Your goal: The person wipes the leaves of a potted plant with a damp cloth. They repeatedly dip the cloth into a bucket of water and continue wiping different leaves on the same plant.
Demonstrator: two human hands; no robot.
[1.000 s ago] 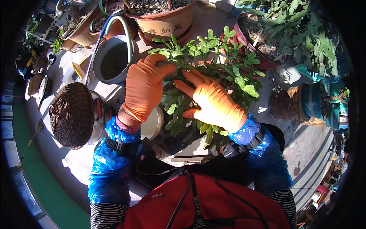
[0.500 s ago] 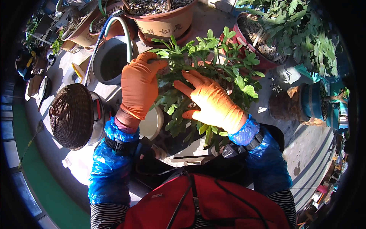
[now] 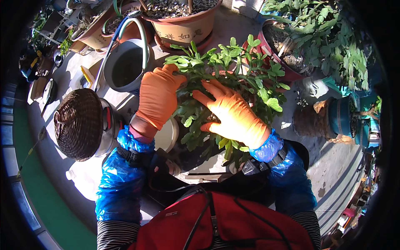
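A bushy green holiday cactus with flat, segmented stems spreads in front of me; its foliage hides most of its base. At its left edge is my left hand, in an orange glove, with thumb and fingers closed among the stems. Whatever they pinch is too hidden to make out. My right hand, gloved in orange too, lies over the middle of the plant. Its fingers are stretched out and apart, the tips reaching into the leaves, and no held thing shows.
A grey bucket with a hose over its rim stands left, near a woven basket. A pale round container sits below my left hand. Large planters line the back; a red pot and a blue pot stand right.
My left hand has shifted slightly right and down along the plant's left edge, its fingers still closed. My right hand stays spread over the leaves, almost unmoved.
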